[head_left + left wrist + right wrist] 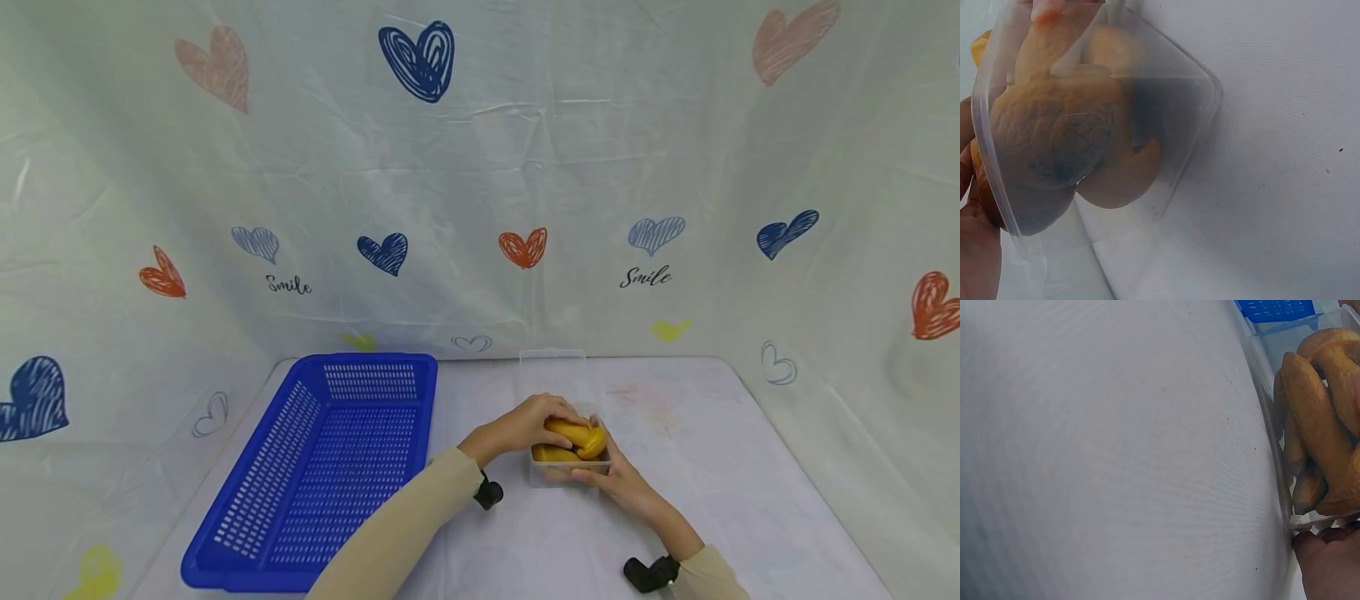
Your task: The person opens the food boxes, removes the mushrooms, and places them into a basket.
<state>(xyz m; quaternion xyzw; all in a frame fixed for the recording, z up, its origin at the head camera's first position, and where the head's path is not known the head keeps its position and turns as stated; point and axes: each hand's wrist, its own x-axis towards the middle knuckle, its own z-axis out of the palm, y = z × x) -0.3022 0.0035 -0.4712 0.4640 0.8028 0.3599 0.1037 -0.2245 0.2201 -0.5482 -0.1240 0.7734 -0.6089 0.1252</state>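
Observation:
A clear plastic box (543,477) stands on the table, packed with several yellow-brown, mushroom-shaped pieces (1313,419). From the left, my left hand (536,425) reaches over the box and grips the upper mushroom-shaped piece (567,432), fingers curled over it. My right hand (622,482) holds the box's right side, its thumb at the near wall. Through the box's clear wall, the left wrist view shows rounded, wrinkled pieces (1054,125) pressed together. In the right wrist view, the right hand (1329,562) is at the box's end, partly cut off by the frame.
A blue perforated plastic basket (198,567) occupies the left of the table. Behind the box, its clear lid (551,358) stands folded back. A white cloth (750,500) covers the tabletop, and a heart-patterned curtain (465,167) rises behind and on both sides.

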